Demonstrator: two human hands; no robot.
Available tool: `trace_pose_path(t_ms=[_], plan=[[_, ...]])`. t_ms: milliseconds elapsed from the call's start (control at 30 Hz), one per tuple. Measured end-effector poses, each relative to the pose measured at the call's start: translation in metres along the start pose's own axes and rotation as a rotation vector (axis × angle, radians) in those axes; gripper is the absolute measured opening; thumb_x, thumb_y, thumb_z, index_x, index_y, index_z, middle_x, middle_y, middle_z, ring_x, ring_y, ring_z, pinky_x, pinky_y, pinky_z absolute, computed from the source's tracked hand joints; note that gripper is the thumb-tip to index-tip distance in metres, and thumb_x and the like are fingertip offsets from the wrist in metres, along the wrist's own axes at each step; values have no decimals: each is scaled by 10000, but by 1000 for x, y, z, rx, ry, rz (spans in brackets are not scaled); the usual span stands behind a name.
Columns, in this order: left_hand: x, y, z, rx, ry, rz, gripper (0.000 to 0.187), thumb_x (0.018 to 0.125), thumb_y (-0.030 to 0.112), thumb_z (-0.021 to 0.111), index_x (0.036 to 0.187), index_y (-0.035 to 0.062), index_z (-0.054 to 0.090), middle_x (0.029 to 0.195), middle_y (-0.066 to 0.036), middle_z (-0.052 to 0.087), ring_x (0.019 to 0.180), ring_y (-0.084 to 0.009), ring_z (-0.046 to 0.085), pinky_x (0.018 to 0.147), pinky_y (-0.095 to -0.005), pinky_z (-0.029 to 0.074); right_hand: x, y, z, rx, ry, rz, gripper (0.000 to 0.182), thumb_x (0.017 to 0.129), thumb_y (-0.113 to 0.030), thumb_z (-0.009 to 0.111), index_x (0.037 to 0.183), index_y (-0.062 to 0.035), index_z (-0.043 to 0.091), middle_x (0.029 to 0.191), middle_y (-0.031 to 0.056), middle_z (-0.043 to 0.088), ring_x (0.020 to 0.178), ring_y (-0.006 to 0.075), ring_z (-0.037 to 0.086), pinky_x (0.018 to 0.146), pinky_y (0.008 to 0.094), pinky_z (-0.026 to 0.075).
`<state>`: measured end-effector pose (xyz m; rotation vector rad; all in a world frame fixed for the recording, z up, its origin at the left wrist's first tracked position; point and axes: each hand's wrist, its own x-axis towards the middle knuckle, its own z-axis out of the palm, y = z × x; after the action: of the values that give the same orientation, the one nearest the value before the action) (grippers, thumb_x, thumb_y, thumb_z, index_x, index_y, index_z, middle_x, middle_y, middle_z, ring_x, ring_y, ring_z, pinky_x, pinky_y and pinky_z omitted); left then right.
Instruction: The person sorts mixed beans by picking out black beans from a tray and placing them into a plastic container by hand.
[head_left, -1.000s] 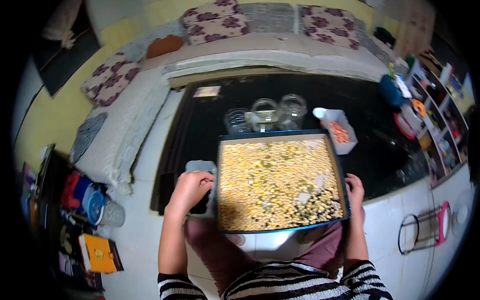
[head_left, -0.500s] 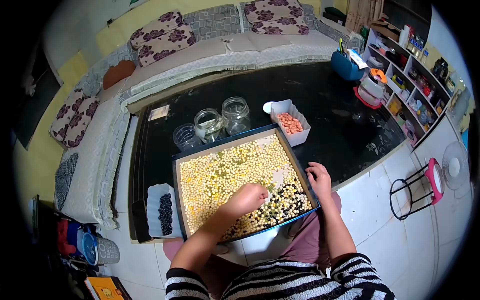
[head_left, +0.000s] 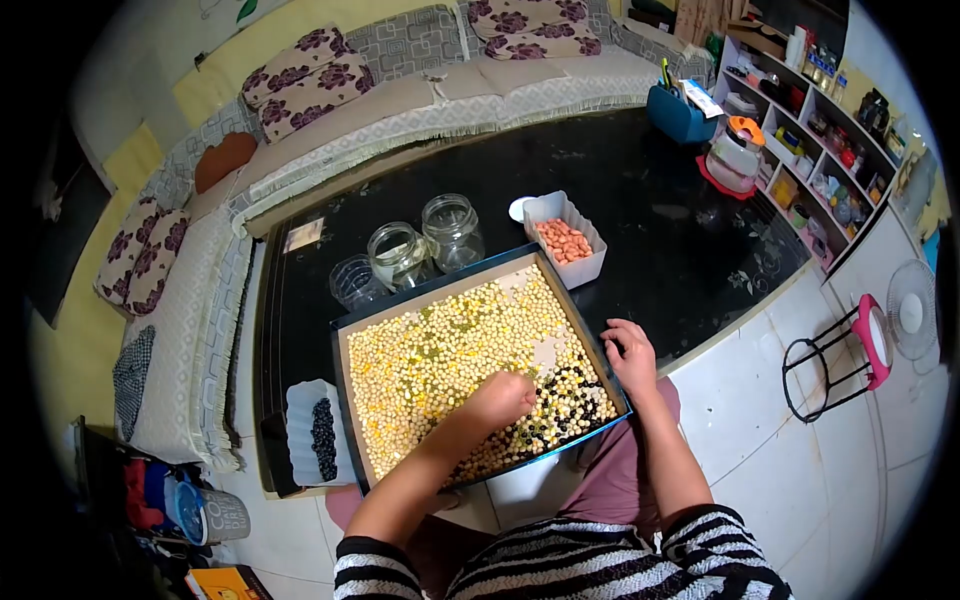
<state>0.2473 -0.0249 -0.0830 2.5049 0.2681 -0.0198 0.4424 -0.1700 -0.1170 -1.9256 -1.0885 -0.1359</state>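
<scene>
A shallow blue-edged box with a brown inner wall rests in front of me, spread with pale yellow beans and some green ones. Black beans gather in its near right corner. Over the beans, right of the box's middle, my left hand is closed with its fingertips tucked down; whatever they pinch is hidden. My right hand is beside the box's right edge, fingers loosely bent and apart, with nothing visible in it.
A white container of black beans stands left of the box. Behind are clear jars, a container of pinkish-red peanuts and a white lid on the black table. A pink-topped stool stands at right.
The view has shifted a little, so the box and jars sit slightly further left. My left hand stays closed over nearly the same patch of beans; the right hand stays by the box edge.
</scene>
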Motion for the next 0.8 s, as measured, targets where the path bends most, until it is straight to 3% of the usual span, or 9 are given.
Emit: trace_pose_path(t_ms=[167, 367, 433, 567, 800], plan=[[-4, 0, -2, 56, -82, -45, 91, 675, 72, 555, 731, 45, 621, 660, -122, 608, 608, -265, 603, 612, -334, 500, 0, 1, 0, 8, 8, -3, 112, 707, -22, 581, 806, -38, 629, 1012, 94, 604, 934, 273, 568, 810, 341, 462], [-4, 5, -8, -65, 79, -21, 84, 661, 50, 540, 705, 45, 612, 648, -112, 602, 583, -247, 593, 599, -317, 499, 0, -1, -1, -3, 8, -6, 115, 706, -21, 578, 809, -33, 630, 1007, 96, 607, 933, 275, 569, 812, 339, 462], [1, 9, -13, -92, 84, -32, 92, 671, 31, 537, 721, 20, 613, 696, -151, 618, 643, -277, 612, 635, -344, 504, 0, 0, 0, 5, 5, -7, 113, 709, -26, 577, 809, -32, 630, 1010, 96, 606, 935, 273, 568, 813, 340, 461], [9, 1, -5, -56, 158, 43, 133, 719, 81, 571, 823, 40, 643, 755, -129, 628, 697, -263, 619, 672, -329, 504, 1, -1, -1, 17, 2, 4, 111, 712, -29, 575, 808, -32, 630, 1013, 96, 605, 937, 272, 567, 813, 342, 460], [12, -2, 0, -2, 84, 110, 135, 716, 89, 597, 832, 42, 646, 812, -131, 636, 772, -284, 613, 728, -346, 499, 1, 0, -1, 0, 1, -4, 107, 712, -26, 574, 804, -31, 629, 1017, 96, 604, 936, 271, 567, 810, 341, 461]])
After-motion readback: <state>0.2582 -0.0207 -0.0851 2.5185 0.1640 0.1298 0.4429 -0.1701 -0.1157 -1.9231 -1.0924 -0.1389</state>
